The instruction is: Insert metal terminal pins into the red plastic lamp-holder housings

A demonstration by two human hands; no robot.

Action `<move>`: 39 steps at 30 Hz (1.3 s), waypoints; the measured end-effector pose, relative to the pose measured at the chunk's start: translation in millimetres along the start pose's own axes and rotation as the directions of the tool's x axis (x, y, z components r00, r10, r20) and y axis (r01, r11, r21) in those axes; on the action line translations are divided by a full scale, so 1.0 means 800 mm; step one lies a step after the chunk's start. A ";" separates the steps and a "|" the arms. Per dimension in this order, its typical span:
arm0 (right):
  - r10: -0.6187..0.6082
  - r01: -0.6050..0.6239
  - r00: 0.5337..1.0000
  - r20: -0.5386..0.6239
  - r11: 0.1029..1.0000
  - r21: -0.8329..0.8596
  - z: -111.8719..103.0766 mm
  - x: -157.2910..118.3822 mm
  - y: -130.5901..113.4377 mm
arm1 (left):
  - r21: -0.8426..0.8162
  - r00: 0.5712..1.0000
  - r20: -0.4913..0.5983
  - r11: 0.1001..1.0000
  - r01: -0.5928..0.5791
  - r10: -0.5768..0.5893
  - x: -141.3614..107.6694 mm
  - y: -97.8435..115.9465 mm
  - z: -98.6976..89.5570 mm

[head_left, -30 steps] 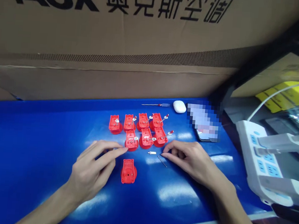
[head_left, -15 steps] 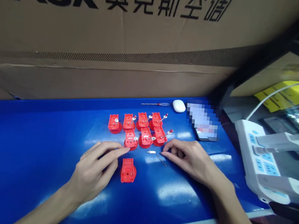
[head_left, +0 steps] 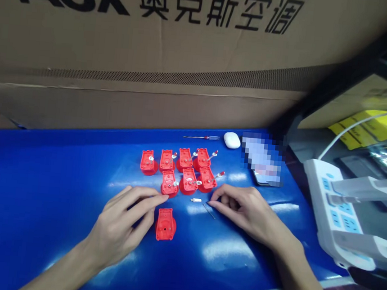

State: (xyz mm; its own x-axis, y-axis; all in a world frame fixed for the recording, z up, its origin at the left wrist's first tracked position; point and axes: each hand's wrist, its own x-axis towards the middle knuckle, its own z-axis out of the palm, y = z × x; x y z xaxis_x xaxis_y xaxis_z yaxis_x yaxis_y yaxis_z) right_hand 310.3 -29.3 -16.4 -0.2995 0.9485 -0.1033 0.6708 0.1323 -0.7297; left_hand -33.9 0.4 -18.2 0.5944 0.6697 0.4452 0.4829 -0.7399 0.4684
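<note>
My left hand (head_left: 119,224) lies loosely open, a red plastic part (head_left: 165,224) at its three o'clock, seemingly set apart from the other red parts (head_left: 189,180); my right hand (head_left: 245,212) pinches narrow beside a thin pin (head_left: 209,211), though I cannot tell if it holds anything.

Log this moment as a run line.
left hand: fingertips at red plastic housing | right hand: fingertips at thin metal pin | nearby: white peg

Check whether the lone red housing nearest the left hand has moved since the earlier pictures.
No: the lone red housing keeps the same place relative to the next red housing directly beyond it.
</note>
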 end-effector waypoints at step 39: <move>0.015 -0.052 0.998 0.058 0.692 0.720 0.019 -0.016 -0.033 | -0.092 0.982 0.189 0.996 0.002 0.016 -0.003 0.015 0.000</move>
State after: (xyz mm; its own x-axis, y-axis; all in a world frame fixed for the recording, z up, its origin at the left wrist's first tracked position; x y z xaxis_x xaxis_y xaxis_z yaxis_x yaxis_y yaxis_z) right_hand 286.4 -49.1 -6.1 -0.3280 0.9322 -0.1529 -0.0084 -0.1647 -0.9863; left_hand -29.8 -9.9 -13.8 0.7124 0.6342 0.3005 0.4227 -0.7296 0.5376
